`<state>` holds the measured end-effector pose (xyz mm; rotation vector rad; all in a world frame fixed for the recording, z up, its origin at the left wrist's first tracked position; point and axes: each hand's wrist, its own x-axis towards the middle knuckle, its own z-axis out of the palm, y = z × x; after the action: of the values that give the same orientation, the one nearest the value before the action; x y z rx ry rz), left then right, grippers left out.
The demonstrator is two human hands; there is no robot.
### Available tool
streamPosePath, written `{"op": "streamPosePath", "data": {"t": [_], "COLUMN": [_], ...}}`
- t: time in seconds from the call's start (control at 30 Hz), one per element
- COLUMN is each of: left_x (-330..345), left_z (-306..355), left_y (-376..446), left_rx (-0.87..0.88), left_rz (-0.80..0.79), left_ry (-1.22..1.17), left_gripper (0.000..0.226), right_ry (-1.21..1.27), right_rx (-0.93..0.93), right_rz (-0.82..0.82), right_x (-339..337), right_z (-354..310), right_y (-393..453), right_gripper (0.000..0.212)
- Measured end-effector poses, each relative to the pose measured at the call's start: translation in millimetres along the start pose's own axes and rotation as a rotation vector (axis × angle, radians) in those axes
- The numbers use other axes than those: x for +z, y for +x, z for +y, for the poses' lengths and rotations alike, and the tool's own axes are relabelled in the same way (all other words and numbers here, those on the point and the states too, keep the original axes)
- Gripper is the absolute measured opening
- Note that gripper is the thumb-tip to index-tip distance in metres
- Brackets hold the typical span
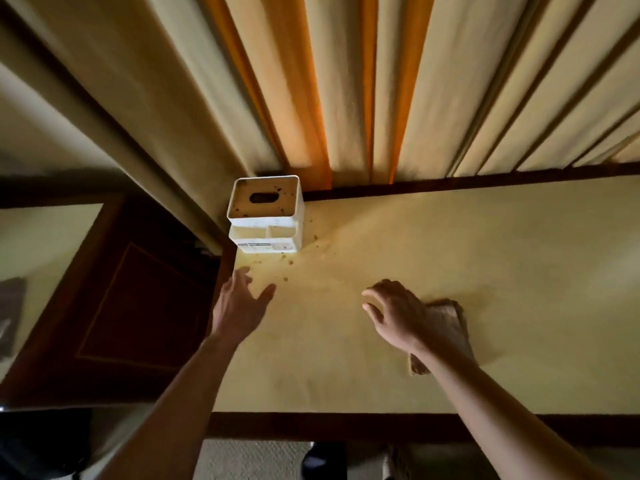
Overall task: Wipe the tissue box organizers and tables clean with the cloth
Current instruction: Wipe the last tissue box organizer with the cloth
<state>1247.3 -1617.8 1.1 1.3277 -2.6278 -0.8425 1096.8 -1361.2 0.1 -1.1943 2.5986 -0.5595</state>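
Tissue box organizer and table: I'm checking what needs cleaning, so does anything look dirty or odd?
Yes. Brown specks dot the tissue box organizer top, and similar crumbs lie on the table in front of it.

Both bare arms reach forward, left hand (239, 299) and right hand (394, 311) with fingers spread.

bare forearms, no visible sleeves
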Motion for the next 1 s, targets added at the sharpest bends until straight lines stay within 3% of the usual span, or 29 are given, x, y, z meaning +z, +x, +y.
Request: {"op": "streamPosePath", "data": {"t": [0.1,0.2,0.37,0.47,0.63,1.0], "left_x": [-28,-38,-44,-46,-50,-51], "left_z": [-22,-36,-45,-51,-52,-54], "left_y": [50,95,154,176,190,183], "left_rx": [-0.099,-0.099,0.007,0.072,0.160,0.170], "left_rz": [-0.063,-0.177,-0.422,-0.547,-0.623,-0.641], "left_ry": [-0.135,-0.224,-0.171,-0.172,-0.169,-0.262], "left_gripper": [0.098,0.111,0.114,0.105,0.087,0.080], "right_ry": [0.150,0.227,0.440,0.476,0.505,0.650], "right_rx": [0.064,0.133,0.261,0.287,0.272,0.276], "right_rz": [-0.068,-0.138,-0.231,-0.295,-0.323,-0.305], "right_x": [18,30,41,45,50,49], "right_z": [-28,-50,-69,-71,-69,-72], "right_y": [56,107,174,196,211,207], "right_gripper": [0.037,0.051,0.084,0.093,0.088,0.078]}}
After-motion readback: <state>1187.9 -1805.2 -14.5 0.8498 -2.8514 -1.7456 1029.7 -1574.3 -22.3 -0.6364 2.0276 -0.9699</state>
